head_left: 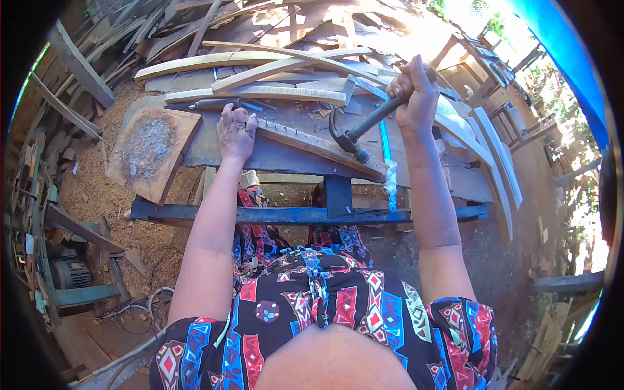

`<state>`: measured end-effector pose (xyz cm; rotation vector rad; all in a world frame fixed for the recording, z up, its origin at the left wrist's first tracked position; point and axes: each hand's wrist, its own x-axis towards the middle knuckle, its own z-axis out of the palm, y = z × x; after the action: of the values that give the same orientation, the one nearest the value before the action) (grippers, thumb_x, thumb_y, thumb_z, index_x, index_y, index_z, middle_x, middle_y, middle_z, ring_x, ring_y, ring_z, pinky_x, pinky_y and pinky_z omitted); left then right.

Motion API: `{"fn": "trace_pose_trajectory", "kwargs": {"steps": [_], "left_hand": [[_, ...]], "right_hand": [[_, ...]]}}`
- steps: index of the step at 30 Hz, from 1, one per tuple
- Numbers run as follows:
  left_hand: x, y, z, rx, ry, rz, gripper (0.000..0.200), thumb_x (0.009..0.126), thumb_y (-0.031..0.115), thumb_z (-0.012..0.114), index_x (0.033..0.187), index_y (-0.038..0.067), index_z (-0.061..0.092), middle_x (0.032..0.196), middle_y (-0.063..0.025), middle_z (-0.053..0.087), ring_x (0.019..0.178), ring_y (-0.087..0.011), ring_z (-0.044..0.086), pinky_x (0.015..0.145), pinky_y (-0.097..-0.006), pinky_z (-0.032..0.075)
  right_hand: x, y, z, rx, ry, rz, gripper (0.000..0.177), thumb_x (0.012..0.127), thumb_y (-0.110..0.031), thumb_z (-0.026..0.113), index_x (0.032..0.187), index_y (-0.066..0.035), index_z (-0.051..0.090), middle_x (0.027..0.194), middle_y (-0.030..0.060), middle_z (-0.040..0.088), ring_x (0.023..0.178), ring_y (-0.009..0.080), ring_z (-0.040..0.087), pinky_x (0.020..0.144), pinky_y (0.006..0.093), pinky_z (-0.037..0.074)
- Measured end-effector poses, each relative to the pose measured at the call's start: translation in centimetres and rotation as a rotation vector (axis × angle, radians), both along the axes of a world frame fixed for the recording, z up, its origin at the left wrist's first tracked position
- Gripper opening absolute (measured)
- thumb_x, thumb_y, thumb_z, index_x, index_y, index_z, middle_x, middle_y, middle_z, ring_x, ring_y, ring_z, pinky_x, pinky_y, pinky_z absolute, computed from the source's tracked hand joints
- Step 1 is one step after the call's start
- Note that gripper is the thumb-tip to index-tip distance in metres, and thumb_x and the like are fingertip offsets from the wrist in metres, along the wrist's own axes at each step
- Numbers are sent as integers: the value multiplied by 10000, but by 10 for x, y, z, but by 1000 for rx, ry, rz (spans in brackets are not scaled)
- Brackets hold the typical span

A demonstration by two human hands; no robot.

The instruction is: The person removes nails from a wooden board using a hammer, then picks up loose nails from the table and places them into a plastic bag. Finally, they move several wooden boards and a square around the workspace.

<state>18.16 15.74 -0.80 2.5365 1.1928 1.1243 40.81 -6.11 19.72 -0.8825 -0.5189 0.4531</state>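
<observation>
My right hand, raised at the right of the bench, is wrapped round the handle of a claw hammer. The hammer's head hangs close over the right part of a narrow wooden strip. Several nails stand up along the strip's left part. My left hand grips the strip's left end, fingers curled over it. Beyond that hand, a dark-handled tool lies on the worn bench top.
A square wooden block with grey residue sits at the left. Long wooden slats lie across the bench's far side. A blue strip ends in plastic wrap. A dark rail runs along the front; a motor stands lower left.
</observation>
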Motion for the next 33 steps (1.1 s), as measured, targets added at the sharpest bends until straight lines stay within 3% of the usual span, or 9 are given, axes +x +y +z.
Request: {"fn": "trace_pose_trajectory", "kwargs": {"steps": [4, 6, 14, 19, 21, 25, 27, 31, 33], "left_hand": [[-1, -2, 3, -1, 13, 25, 277, 887, 395, 499, 1030, 159, 486, 1284, -135, 386, 1117, -352, 445, 961, -475, 333], [0, -2, 4, -3, 23, 21, 275, 882, 397, 506, 1019, 158, 490, 1278, -134, 388, 1117, -349, 444, 956, -478, 336], [0, -4, 7, 1, 0, 33, 301, 876, 415, 507, 1017, 150, 492, 1268, -136, 390, 1132, -347, 433, 959, -506, 319], [-1, -6, 9, -16, 3, 29, 311, 873, 413, 510, 1030, 146, 491, 1272, -137, 386, 1159, -352, 416, 968, -513, 313], [-1, -6, 9, -13, -1, 37, 312, 871, 413, 511, 1033, 146, 491, 1274, -136, 385, 1163, -352, 414, 971, -519, 310], [-1, -6, 10, -35, 2, 25, 317, 868, 412, 515, 1039, 147, 489, 1276, -136, 382, 1169, -357, 408, 979, -533, 304], [-1, -7, 10, -25, -7, 30, 316, 867, 410, 518, 1037, 146, 488, 1275, -137, 383, 1169, -359, 408, 978, -532, 304], [-1, -6, 9, -16, -14, 24, 309, 861, 400, 529, 1027, 142, 486, 1274, -143, 381, 1161, -371, 405, 976, -528, 305], [-1, -6, 8, 3, -23, 26, 307, 860, 397, 531, 1024, 141, 485, 1272, -145, 380, 1156, -373, 405, 973, -527, 305]], "right_hand": [[-17, 20, 2, 20, -13, 52, 260, 878, -230, 665, 748, -32, 561, 515, -26, 399, 436, 92, 386, 446, 251, 335], [-29, 37, 3, -129, -202, 116, 253, 877, -225, 661, 724, -60, 546, 519, -34, 395, 427, 83, 387, 436, 241, 337], [-63, 97, 8, -433, -520, 294, 250, 878, -226, 663, 736, -42, 572, 518, -22, 446, 402, 49, 365, 377, 214, 276], [-73, 115, 10, -459, -515, 327, 270, 874, -246, 669, 719, -53, 563, 501, -26, 443, 387, 42, 357, 367, 212, 274], [-78, 124, 8, -494, -565, 308, 348, 841, -345, 689, 682, -55, 581, 462, -23, 457, 373, 46, 386, 368, 229, 319], [-89, 137, 7, -571, -599, 308, 344, 838, -343, 690, 700, -45, 586, 470, -27, 451, 377, 50, 389, 370, 231, 331], [-94, 142, 8, -565, -587, 338, 289, 849, -269, 697, 737, -44, 555, 492, -27, 435, 361, 48, 336, 337, 227, 252], [-100, 148, 12, -517, -594, 350, 301, 842, -269, 706, 714, -52, 541, 489, -26, 433, 357, 45, 330, 334, 229, 245], [-100, 147, 18, -494, -602, 346, 334, 829, -326, 706, 716, -30, 600, 521, -28, 492, 431, 48, 399, 399, 235, 336]]}}
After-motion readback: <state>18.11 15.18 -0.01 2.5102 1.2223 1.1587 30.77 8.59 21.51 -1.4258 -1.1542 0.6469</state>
